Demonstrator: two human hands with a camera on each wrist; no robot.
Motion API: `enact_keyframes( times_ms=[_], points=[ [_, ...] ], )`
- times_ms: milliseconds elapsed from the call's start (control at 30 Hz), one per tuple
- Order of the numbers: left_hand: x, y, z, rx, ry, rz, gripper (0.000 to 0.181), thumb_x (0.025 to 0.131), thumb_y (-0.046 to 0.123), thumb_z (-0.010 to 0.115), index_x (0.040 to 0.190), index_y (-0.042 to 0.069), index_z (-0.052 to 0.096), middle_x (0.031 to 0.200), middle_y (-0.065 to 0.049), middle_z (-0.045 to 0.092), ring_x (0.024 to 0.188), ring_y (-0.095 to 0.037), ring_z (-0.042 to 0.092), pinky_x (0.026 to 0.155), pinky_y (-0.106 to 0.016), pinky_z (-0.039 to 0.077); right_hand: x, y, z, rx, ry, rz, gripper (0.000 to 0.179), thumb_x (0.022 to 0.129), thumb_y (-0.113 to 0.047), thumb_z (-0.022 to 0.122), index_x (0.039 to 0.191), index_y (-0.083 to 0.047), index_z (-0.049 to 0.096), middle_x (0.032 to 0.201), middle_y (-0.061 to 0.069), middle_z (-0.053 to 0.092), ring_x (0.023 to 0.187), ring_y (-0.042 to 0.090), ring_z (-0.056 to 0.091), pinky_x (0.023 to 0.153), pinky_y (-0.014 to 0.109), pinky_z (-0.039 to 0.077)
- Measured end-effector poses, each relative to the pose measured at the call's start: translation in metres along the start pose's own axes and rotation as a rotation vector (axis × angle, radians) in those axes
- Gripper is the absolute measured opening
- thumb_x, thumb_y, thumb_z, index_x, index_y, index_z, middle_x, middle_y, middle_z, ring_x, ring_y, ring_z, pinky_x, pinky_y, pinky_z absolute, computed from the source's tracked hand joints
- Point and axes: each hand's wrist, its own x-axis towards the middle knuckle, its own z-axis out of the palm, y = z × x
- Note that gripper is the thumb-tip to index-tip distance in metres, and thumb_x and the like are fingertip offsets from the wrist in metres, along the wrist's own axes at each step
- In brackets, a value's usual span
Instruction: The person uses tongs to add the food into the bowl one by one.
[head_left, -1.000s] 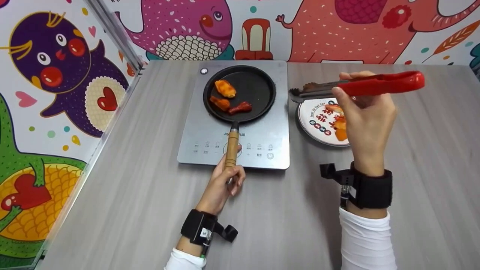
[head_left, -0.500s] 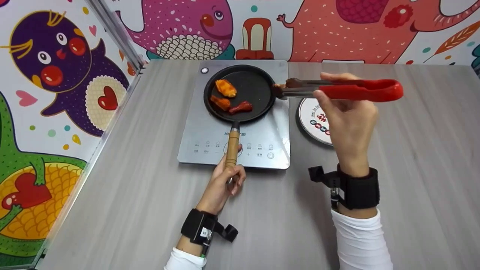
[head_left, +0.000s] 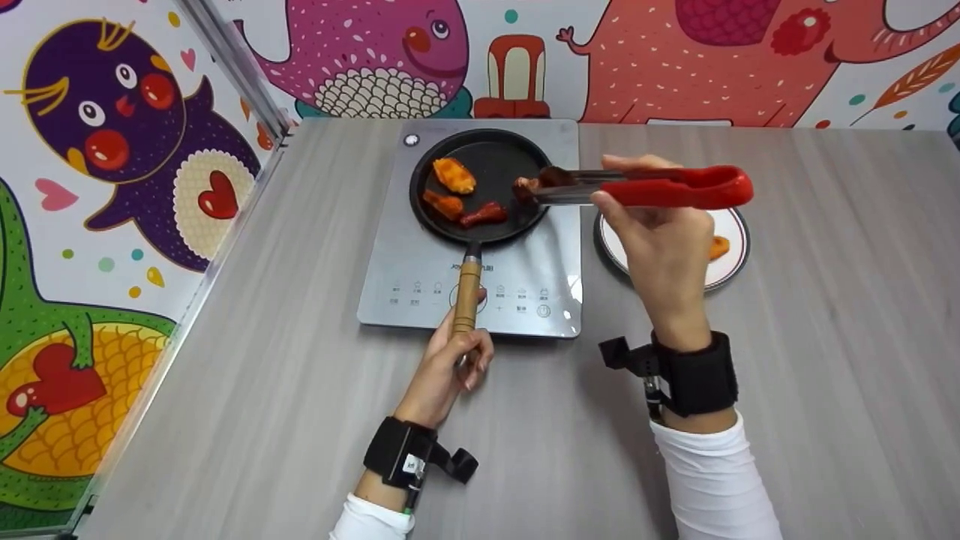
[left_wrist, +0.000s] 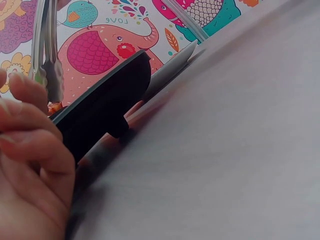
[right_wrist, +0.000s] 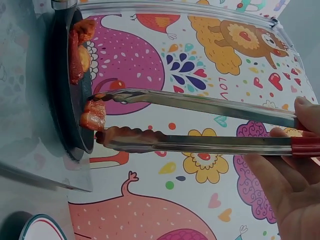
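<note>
My left hand (head_left: 448, 367) grips the wooden handle (head_left: 466, 292) of a round black frying pan (head_left: 502, 154). Inside the pan lie an orange-yellow piece of food (head_left: 454, 175), a smaller orange piece (head_left: 442, 204) and a dark red drumstick (head_left: 484, 215). With my right hand (head_left: 664, 255) I hold red-handled metal tongs (head_left: 645, 193), which reach in over the pan's right side. A glossy reddish-brown chunk of meat (right_wrist: 93, 115) sits at the tong tips, low at the pan in the right wrist view. The left wrist view shows my curled left fingers (left_wrist: 42, 150) beside the pan.
The pan stands on a silver induction cooker (head_left: 555, 292). Right of it, a white plate (head_left: 731, 274) with a dark rim is partly hidden by my right hand; an orange piece (head_left: 718, 247) shows on it. Cartoon-printed walls (head_left: 675, 67) border the table at the back and left.
My right hand has moved left with the tongs, carrying the chunk of meat from beside the plate to over the pan's right side. My left hand stays on the handle.
</note>
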Motion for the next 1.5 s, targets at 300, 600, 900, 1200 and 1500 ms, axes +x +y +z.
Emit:
enact_keyframes(
  times_ms=[300, 600, 900, 1200, 1500],
  points=[
    [0.001, 0.000, 0.001, -0.006, 0.009, -0.002, 0.062, 0.081, 0.016, 0.053, 0.139, 0.018, 0.029, 0.066, -0.006, 0.048, 0.050, -0.011, 0.040, 0.036, -0.020, 0.030, -0.002, 0.007, 0.004, -0.022, -0.034, -0.027, 0.037, 0.075, -0.003, 0.068, 0.108, 0.009, 0.055, 0.103, 0.012, 0.062, 0.090, 0.016, 0.061, 0.079, 0.031, 0.049],
    [0.001, 0.001, 0.002, -0.001, 0.010, -0.004, 0.061, 0.083, 0.015, 0.052, 0.139, 0.017, 0.028, 0.066, -0.005, 0.048, 0.050, -0.011, 0.040, 0.037, -0.019, 0.032, -0.003, 0.012, 0.009, -0.020, -0.046, -0.023, 0.036, 0.074, -0.004, 0.069, 0.105, 0.009, 0.057, 0.101, 0.013, 0.063, 0.089, 0.015, 0.061, 0.079, 0.028, 0.049],
    [0.000, 0.001, 0.001, -0.003, 0.008, -0.008, 0.062, 0.082, 0.015, 0.052, 0.139, 0.018, 0.028, 0.067, -0.005, 0.049, 0.052, -0.011, 0.041, 0.037, -0.019, 0.031, -0.003, 0.012, 0.008, -0.037, -0.057, -0.010, 0.038, 0.074, -0.003, 0.069, 0.108, 0.008, 0.056, 0.103, 0.011, 0.062, 0.091, 0.014, 0.060, 0.080, 0.030, 0.049],
    [0.000, 0.000, 0.001, -0.013, 0.009, -0.005, 0.062, 0.082, 0.014, 0.051, 0.139, 0.017, 0.027, 0.066, -0.005, 0.049, 0.051, -0.011, 0.041, 0.037, -0.019, 0.031, -0.001, 0.007, 0.005, 0.017, -0.040, 0.039, 0.042, 0.073, -0.004, 0.069, 0.110, 0.009, 0.053, 0.107, 0.012, 0.061, 0.096, 0.018, 0.059, 0.082, 0.030, 0.048],
    [0.000, 0.001, 0.001, -0.008, -0.003, 0.003, 0.062, 0.082, 0.014, 0.050, 0.139, 0.016, 0.026, 0.066, -0.006, 0.048, 0.052, -0.011, 0.041, 0.037, -0.021, 0.029, 0.000, 0.004, -0.004, 0.007, -0.039, -0.001, 0.045, 0.075, -0.004, 0.068, 0.113, 0.011, 0.049, 0.109, 0.015, 0.060, 0.097, 0.021, 0.059, 0.081, 0.031, 0.048]
  ],
)
